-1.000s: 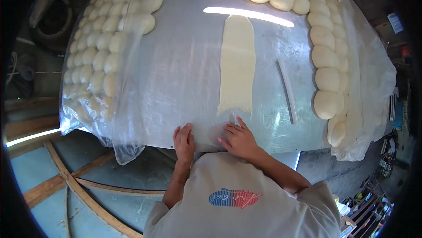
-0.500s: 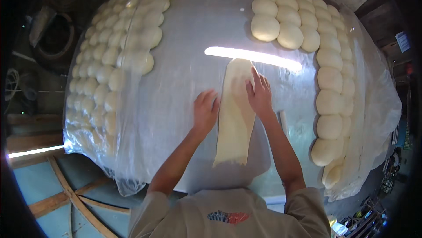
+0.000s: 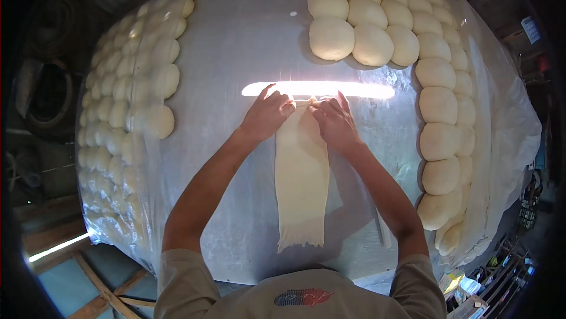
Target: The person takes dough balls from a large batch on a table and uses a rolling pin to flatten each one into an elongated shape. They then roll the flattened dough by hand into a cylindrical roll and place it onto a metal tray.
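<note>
A long flat strip of dough [image 3: 302, 183] lies on the smooth grey tabletop [image 3: 236, 42], its ragged edge toward me. At its far end my left hand [image 3: 269, 114] pinches the left corner, fingers curled in. The right corner is between the closed fingers of my right hand [image 3: 335, 119]. The far edge of the dough looks slightly folded over between the two hands. My fingertips are partly hidden by the knuckles and the bright glare just beyond them.
Rows of round dough balls [image 3: 439, 104] stand at the far middle and right. More balls [image 3: 159, 77] sit at the left under clear plastic sheeting [image 3: 144, 160]. Another plastic sheet [image 3: 501, 124] hangs over the right edge. A thin pale stick [image 3: 383, 229] lies near my right forearm.
Both hands have moved to the far end of the dough strip and closed on its corners. Before, the left was beside the strip and the right lay on it. The whole view has shifted somewhat.
</note>
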Tool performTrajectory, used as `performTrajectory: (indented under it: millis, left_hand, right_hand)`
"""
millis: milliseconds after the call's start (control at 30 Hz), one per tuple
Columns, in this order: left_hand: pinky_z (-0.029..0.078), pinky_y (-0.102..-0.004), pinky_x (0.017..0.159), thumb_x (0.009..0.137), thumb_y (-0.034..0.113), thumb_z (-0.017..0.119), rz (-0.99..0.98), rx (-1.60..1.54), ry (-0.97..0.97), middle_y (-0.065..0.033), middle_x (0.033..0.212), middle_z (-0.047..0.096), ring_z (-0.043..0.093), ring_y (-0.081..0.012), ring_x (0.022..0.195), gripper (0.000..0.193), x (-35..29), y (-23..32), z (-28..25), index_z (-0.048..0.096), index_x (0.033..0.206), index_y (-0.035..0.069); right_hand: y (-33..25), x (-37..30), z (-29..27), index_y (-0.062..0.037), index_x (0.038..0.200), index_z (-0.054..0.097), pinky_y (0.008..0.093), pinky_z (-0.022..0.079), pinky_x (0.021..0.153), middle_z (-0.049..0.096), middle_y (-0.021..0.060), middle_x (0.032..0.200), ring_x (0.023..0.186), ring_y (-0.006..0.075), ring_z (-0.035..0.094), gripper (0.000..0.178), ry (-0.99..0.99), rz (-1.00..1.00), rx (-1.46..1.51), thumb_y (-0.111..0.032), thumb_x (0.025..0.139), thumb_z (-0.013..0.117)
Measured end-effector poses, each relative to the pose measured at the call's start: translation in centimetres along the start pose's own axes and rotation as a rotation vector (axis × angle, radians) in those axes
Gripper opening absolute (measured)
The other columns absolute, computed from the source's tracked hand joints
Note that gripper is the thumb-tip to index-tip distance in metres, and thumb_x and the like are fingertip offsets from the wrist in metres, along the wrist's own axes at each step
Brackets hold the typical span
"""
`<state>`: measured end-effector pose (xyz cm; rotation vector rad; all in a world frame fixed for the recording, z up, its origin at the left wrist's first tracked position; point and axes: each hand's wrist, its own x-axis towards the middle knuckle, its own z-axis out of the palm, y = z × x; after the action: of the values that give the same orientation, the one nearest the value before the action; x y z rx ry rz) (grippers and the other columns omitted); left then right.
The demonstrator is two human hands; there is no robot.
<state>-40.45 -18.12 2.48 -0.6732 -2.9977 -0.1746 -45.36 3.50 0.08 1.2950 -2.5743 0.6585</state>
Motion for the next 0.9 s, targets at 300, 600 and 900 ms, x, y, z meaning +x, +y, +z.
performTrajectory:
  millis: [300,600,900]
  left_hand:
    - [0.026,-0.0479,0.111,0.085,0.005,0.054,-0.25,-0.017,-0.119,-0.0038,0.103,0.064,0.06,-0.018,0.097,0.021,2.1,1.0,-1.7,0.066,0.102,0.008]
    - [0.034,-0.0477,0.104,0.085,0.009,0.055,-0.127,0.06,-0.124,-0.0065,0.099,0.059,0.055,-0.0251,0.099,0.021,-0.4,0.7,-1.1,0.06,0.105,0.012]
    - [0.028,-0.0485,0.111,0.083,0.008,0.054,-0.064,0.046,0.223,-0.004,0.094,0.06,0.059,-0.018,0.095,0.018,-2.4,1.8,-0.3,0.062,0.099,0.007]
  right_hand:
    - [-0.1,5.2,-0.6,-0.0152,0.109,0.056,0.0613,0.024,0.104,0.061,0.0054,0.088,0.093,0.0205,0.057,0.024,-0.269,0.161,-0.223,-0.02,0.085,0.059]
    - [-0.1,1.6,-1.1,-0.0145,0.111,0.06,0.0537,0.027,0.11,0.057,0.005,0.097,0.099,0.02,0.057,0.034,-0.253,-0.032,-0.25,-0.008,0.077,0.061]
    - [-2.9,1.3,-2.2,-0.007,0.115,0.058,0.0508,0.027,0.112,0.059,0.0055,0.096,0.102,0.0213,0.058,0.036,-0.241,0.078,-0.233,-0.005,0.08,0.056]
